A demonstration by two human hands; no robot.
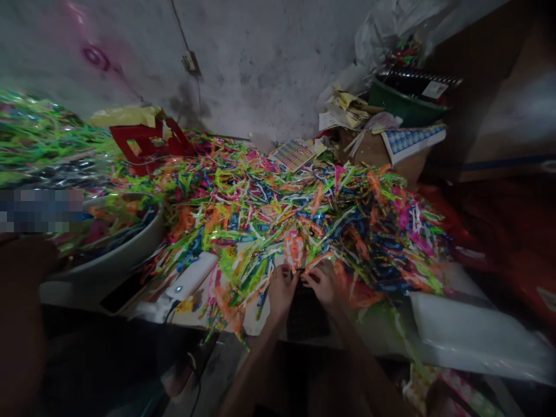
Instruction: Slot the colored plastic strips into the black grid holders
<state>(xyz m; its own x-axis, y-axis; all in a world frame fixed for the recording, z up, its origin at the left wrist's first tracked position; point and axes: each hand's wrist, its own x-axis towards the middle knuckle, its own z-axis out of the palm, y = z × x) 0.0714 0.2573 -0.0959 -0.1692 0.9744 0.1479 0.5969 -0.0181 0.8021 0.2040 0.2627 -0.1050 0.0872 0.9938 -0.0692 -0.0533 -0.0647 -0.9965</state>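
Near the front edge of the table, my left hand (283, 288) and my right hand (324, 284) are close together, fingertips pinched. Between and just beyond them, an orange plastic piece with white strands (294, 249) stands out from the pile, its lower end at my fingertips. An orange strip with a white line (319, 262) runs to my right fingers. What exactly sits in each pinch is small and partly hidden by the fingers. A large heap of colourful plastic pieces and cords (260, 202) spreads around and beyond both hands.
Left are a white tub (125, 250) of similar pieces, a white power bank-like box (195, 275) and a red box (147, 142). A person's arm (21, 301) shows at far left. A carton (369, 147) stands back right; a white plastic bag (473, 330) lies front right.
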